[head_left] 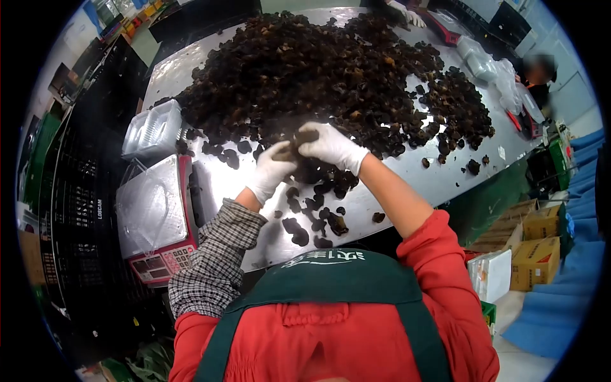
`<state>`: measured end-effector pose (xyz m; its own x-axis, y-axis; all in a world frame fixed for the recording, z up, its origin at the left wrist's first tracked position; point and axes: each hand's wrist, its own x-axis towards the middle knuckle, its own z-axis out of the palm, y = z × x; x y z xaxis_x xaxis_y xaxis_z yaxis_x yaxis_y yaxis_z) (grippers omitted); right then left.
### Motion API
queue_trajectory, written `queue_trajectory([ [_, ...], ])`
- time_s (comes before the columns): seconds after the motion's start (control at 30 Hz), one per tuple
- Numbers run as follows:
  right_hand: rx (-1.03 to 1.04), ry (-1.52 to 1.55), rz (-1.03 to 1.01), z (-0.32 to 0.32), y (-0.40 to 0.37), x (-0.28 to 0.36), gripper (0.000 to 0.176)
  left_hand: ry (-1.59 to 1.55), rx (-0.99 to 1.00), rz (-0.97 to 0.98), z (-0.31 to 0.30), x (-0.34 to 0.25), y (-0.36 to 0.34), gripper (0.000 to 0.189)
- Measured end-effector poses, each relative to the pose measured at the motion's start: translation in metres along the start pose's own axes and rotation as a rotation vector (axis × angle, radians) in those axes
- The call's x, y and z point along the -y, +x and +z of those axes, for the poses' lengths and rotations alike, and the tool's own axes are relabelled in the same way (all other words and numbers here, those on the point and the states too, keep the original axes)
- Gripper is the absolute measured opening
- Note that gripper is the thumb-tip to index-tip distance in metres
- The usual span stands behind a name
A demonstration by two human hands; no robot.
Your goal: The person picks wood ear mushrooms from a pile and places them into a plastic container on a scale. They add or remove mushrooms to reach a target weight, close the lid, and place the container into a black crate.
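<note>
I see my left hand (270, 170) and right hand (332, 148) both pinching a mushroom clump (305, 137); the mushroom heap (331, 70) lies just beyond them on the surface (407, 173); a scale (153, 210) sits to their left.

Upper and centre frame blocked: big heap of dark wrinkled dried fungus (318, 70) covers most of the grey steel table (445, 184). Left: red-framed scale with plastic-wrapped pan (153, 207), stack of clear plastic trays (153, 129) just above it, wall of black plastic crates (83, 210) beyond. Centre: white-gloved left hand (270, 170) and right hand (331, 148) grip one dark fungus clump (299, 140) at heap's near edge. Free: bare steel strip right of scale, another at right under the heap. Loose fungus pieces (305, 223) litter lower centre.
</note>
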<state>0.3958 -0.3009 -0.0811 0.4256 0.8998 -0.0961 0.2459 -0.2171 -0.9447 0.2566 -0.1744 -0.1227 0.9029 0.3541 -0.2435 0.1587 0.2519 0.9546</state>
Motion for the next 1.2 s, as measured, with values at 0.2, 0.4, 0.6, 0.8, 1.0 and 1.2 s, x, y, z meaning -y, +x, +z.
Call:
queue_trajectory([
  [0.2,0.087,0.381,-0.046,0.022,0.019,0.051,0.022,-0.152,0.051,-0.042,-0.040,-0.059,-0.039,0.050],
  [0.4,0.218,0.670,0.071,0.084,0.033,0.096,0.022,-0.114,0.018,-0.013,-0.105,-0.086,-0.093,0.045],
  [0.6,0.368,0.643,0.069,0.165,0.074,0.135,0.024,-0.077,-0.145,0.046,-0.175,-0.119,-0.167,0.050],
  [0.8,0.393,0.721,0.029,0.264,0.106,0.168,0.023,0.092,-0.334,0.075,-0.252,-0.125,-0.216,0.047],
  [1.0,0.294,0.097,-0.256,0.316,0.137,0.138,0.047,0.909,-0.566,0.273,-0.277,-0.067,-0.219,0.073],
  [1.2,0.224,-0.329,-0.355,0.298,0.111,0.151,0.046,1.068,-0.610,0.217,-0.264,-0.064,-0.232,0.085],
])
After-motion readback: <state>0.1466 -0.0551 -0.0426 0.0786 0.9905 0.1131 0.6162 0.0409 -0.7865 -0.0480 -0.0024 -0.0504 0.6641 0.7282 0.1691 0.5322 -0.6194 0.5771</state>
